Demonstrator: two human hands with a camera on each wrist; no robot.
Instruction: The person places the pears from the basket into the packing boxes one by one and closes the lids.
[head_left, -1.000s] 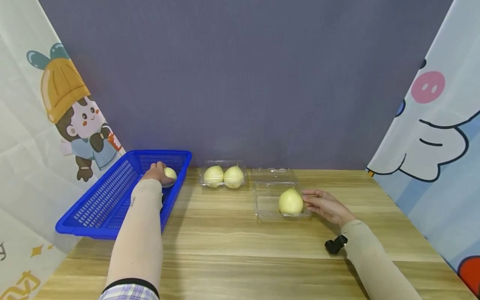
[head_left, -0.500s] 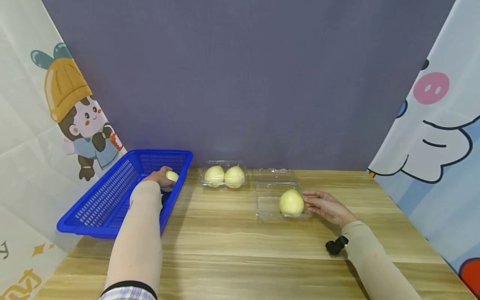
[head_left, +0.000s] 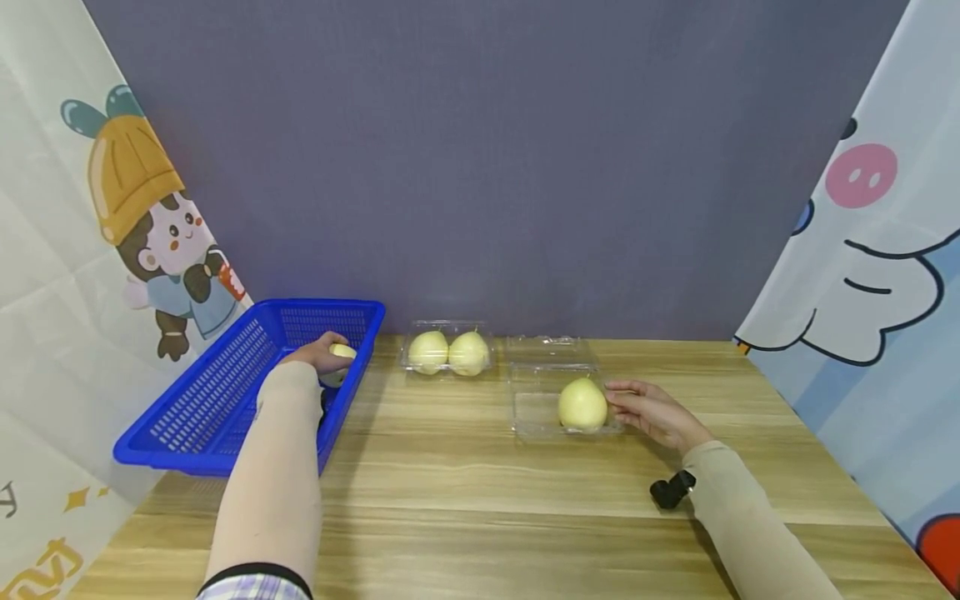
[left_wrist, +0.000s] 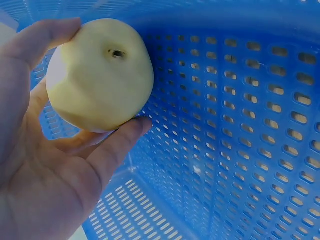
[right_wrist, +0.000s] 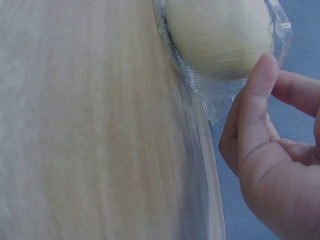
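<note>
Inside the blue plastic basket (head_left: 187, 463), my left hand (head_left: 318, 356) grips a pale yellow pear (left_wrist: 102, 75) between thumb and fingers, beside the perforated side wall (left_wrist: 235, 110). The pear's base, with a dark spot, faces the left wrist camera. To the right, an opened clear plastic box (head_left: 536, 410) lies on the table with one pear (head_left: 582, 405) in its right half. My right hand (head_left: 654, 414) is at that box's right edge, thumb and index fingertips together at the rim, right beside the pear.
Behind, a second clear box (head_left: 447, 371) holds two pears (head_left: 428, 353). The wooden table (head_left: 480, 517) ends at a grey backdrop (head_left: 487, 167), with printed cloths at left and right. The basket stands on the table's left side.
My left hand has shifted slightly right and down in the basket with the pear, closer to the right wall. My right hand and the box beside it have stayed in place.
</note>
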